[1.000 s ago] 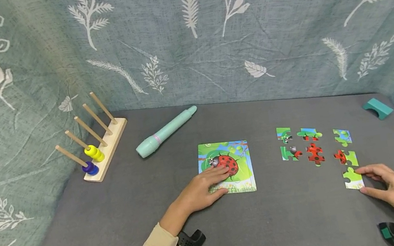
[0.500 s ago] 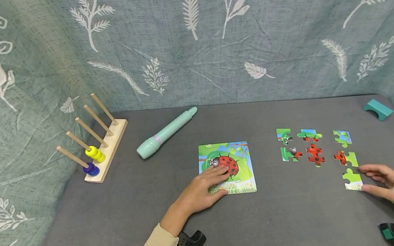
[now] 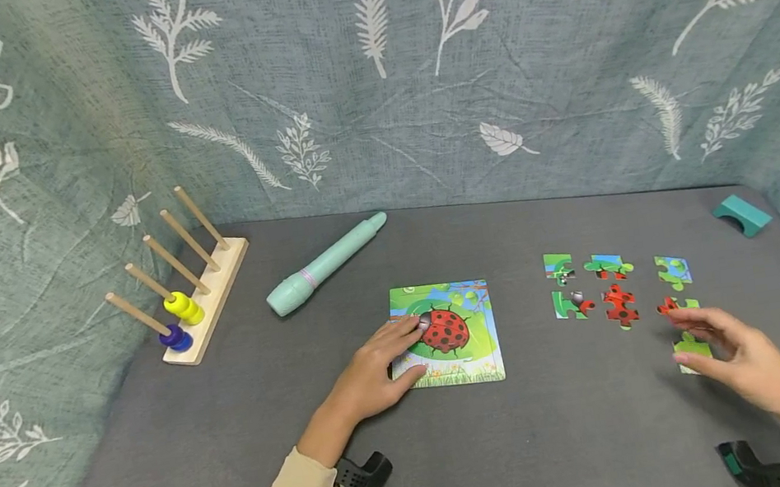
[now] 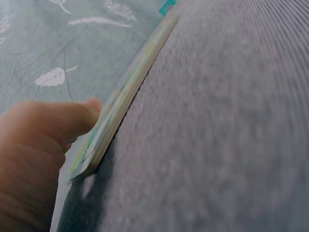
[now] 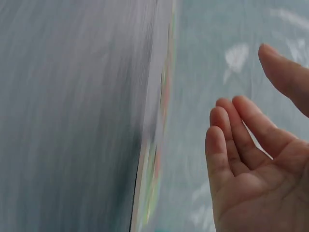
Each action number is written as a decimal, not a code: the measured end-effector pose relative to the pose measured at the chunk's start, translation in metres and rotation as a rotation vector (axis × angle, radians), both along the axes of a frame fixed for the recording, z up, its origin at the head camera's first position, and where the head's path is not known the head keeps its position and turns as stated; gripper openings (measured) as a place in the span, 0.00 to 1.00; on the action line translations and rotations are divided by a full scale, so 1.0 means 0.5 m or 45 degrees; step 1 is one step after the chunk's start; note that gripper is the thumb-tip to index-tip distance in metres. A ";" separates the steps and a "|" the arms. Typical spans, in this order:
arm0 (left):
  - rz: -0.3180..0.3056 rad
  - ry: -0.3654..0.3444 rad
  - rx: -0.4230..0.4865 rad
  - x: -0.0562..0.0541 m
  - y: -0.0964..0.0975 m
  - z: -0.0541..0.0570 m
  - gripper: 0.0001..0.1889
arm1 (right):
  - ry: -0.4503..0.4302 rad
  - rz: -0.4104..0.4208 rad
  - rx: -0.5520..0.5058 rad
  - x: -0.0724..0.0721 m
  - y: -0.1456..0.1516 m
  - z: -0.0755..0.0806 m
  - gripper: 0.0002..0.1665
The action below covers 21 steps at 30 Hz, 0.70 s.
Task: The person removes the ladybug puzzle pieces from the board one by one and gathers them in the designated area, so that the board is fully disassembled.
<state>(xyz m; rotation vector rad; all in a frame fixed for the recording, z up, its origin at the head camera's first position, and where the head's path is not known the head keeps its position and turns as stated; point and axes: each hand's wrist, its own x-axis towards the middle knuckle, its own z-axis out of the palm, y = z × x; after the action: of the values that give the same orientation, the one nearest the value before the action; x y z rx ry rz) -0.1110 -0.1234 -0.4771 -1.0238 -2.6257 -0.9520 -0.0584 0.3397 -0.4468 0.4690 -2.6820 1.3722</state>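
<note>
A square ladybug puzzle board [image 3: 474, 340] lies on the grey table. My left hand [image 3: 371, 375] rests over its left side, fingers stretched across the picture and thumb near the front left. In the left wrist view the thumb [image 4: 72, 118] touches the board's top beside its pale edge. My right hand [image 3: 739, 361] hovers over the loose puzzle pieces at the right, thumb and fingers apart, holding nothing. Beneath it lie a green corner piece [image 3: 692, 348] and a red-and-green piece [image 3: 668, 306], both partly hidden. Further left is a red spotted piece [image 3: 621, 305].
More loose pieces lie behind, among them a blue-green one [image 3: 674, 270]. A pale green tube-like object [image 3: 329, 264] lies at the back. At the left stands a wooden peg rack [image 3: 208, 311] with yellow and blue beads. A teal arch block [image 3: 743, 215] sits at the far right.
My right hand has let go of the green corner piece and moved up and left over the pieces. My left hand has slid left on the board, uncovering more of the ladybug.
</note>
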 end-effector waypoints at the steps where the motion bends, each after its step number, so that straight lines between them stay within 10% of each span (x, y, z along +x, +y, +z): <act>1: 0.015 0.004 -0.014 0.001 -0.003 0.000 0.27 | 0.003 0.015 -0.011 -0.004 -0.014 0.003 0.31; 21: 0.029 -0.136 -0.115 0.007 -0.016 -0.001 0.29 | -0.116 0.437 0.050 -0.108 -0.375 -0.012 0.29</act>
<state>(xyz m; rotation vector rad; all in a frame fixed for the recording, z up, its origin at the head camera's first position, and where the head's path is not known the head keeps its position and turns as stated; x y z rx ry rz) -0.1077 -0.1316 -0.4778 -0.9862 -2.7846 -0.9148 -0.1124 0.1522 -0.4527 0.9291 -2.8014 1.4522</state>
